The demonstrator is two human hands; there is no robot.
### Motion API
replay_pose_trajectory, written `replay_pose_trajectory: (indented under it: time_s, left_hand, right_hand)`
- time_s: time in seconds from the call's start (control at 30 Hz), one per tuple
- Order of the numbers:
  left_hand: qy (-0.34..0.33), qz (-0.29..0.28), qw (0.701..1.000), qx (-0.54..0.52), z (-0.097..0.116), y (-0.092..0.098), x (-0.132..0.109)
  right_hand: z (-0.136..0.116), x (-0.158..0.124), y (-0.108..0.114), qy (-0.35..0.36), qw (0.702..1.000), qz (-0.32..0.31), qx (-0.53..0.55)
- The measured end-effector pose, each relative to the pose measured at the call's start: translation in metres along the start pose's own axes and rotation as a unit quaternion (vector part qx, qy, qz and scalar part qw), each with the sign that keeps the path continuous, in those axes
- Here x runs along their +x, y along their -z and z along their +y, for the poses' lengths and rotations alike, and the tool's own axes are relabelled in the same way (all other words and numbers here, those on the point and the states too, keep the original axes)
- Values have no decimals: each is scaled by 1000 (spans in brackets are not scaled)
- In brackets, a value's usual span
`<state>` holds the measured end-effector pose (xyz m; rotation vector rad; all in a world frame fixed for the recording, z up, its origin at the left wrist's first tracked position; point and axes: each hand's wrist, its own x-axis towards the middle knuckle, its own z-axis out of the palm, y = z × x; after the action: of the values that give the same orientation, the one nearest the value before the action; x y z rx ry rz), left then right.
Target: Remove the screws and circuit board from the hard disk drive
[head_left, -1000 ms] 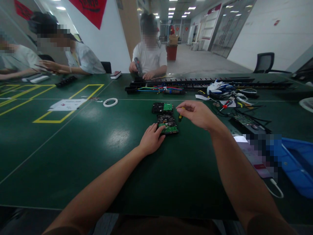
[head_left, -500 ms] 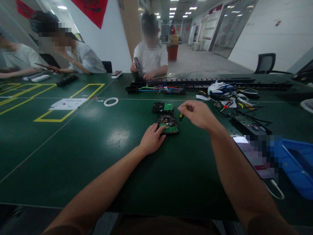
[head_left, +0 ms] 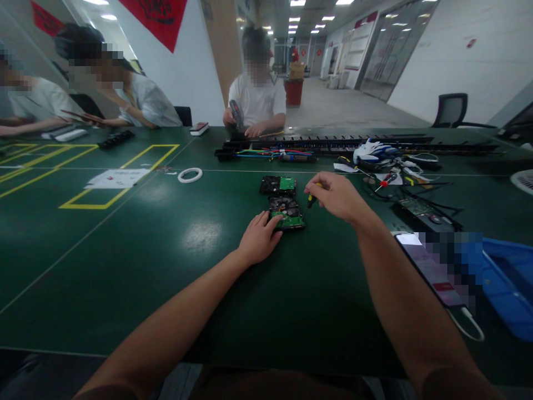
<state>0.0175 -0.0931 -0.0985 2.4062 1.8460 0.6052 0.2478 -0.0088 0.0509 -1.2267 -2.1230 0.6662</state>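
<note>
A hard drive (head_left: 287, 221) lies on the green table with its green circuit board facing up. My left hand (head_left: 260, 236) steadies its left side, thumb on the board and fingers along the edge. A screwdriver (head_left: 311, 201) with a yellow and black handle is pinched in my right hand (head_left: 335, 194). It is tilted, its thin tip pointing down at the drive's right edge; whether it sits in a screw is too small to tell. Just beyond, a second hard drive (head_left: 278, 185) with a black and green underside lies flat.
A roll of white tape (head_left: 190, 175) lies to the left. Long black strips with wires (head_left: 291, 153) stretch across the far side. At right are gloves (head_left: 375, 150), a red screwdriver (head_left: 387, 180), a phone (head_left: 433, 269) and a blue tray (head_left: 510, 289). A person (head_left: 258, 100) sits opposite.
My right hand has tipped the screwdriver's handle slightly to the right. My left hand stays on the hard drive. The whole view has shifted down a little.
</note>
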Motion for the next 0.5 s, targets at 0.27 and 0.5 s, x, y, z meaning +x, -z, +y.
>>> replay_pose_trajectory:
  time_s: [0.27,0.5]
  left_hand:
    - [2,-8,1000,7,-1,-1,1]
    - [3,-5,1000,0,-1,-1,0]
  right_hand:
    - [4,3,-3,-13,991,-61,119]
    - [1,3,-1,-49,972,-82,214]
